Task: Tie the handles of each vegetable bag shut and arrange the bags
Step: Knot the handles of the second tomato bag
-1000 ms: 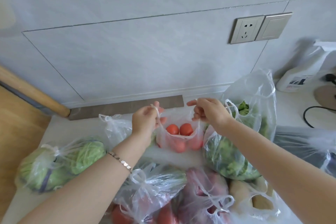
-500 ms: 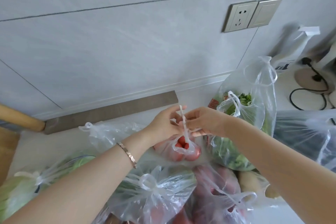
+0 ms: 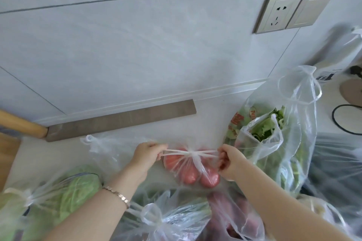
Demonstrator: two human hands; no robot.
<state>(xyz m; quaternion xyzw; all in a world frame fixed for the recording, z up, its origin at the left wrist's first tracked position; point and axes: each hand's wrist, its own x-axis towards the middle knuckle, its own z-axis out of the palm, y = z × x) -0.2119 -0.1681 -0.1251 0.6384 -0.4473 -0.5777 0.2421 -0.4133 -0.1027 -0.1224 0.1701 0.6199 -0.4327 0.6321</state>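
Head: hands (image 3: 147, 154) (image 3: 229, 162) pull tomato bag (image 3: 193, 172) handles (image 3: 174, 151); label (image 3: 238, 119) illegible.

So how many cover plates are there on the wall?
2. The socket plate sits at upper right; the plain plate adjoins it on the right. Others may lie outside the frame.

Bright, soft, even daylight. Faint sheen streaks the tiled wall (image 3: 137, 49); small glints on the foreground bag (image 3: 172, 219). A diffuse shadow lies on the wall left of the blurred white bottle (image 3: 350, 53). Wide-angle distortion bows tile joints near the edges.
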